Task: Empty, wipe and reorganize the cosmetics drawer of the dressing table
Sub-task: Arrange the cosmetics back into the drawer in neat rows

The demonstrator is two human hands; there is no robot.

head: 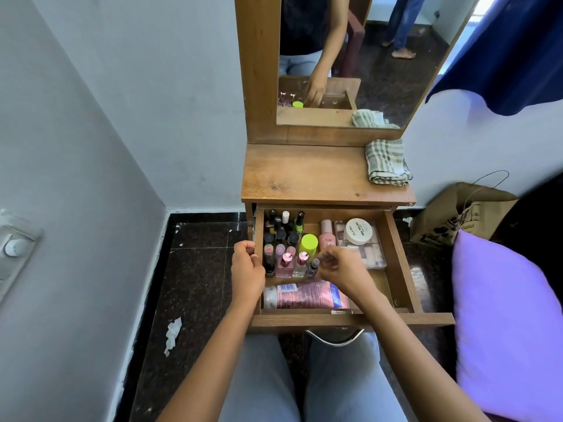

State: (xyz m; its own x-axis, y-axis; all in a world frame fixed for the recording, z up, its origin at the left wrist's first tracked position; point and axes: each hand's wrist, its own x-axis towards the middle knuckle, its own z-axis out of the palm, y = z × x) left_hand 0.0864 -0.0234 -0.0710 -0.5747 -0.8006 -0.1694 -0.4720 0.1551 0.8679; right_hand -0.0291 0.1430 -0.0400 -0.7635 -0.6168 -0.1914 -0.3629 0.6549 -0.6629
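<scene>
The wooden drawer (pixel 399 254) of the dressing table (pixel 320 175) is pulled out over my lap. Inside, nail polish bottles (pixel 285 236) stand in rows at the left, beside a lime-capped bottle (pixel 308 243). A pink bottle (pixel 326 236), a clear pouch (pixel 373 254) and a white round jar (pixel 359 231) lie at the right. A pink tube (pixel 304 295) lies along the front. My left hand (pixel 246 269) grips the drawer's left wall. My right hand (pixel 344 269) pinches the cap of a small dark nail polish bottle (pixel 313 267) standing in the front row.
A folded checked cloth (pixel 387 162) lies on the tabletop's right rear corner, below the mirror (pixel 365 56). A paper bag (pixel 457 217) and a purple pillow (pixel 505 324) sit to the right. The white wall and dark floor (pixel 195 284) are to the left.
</scene>
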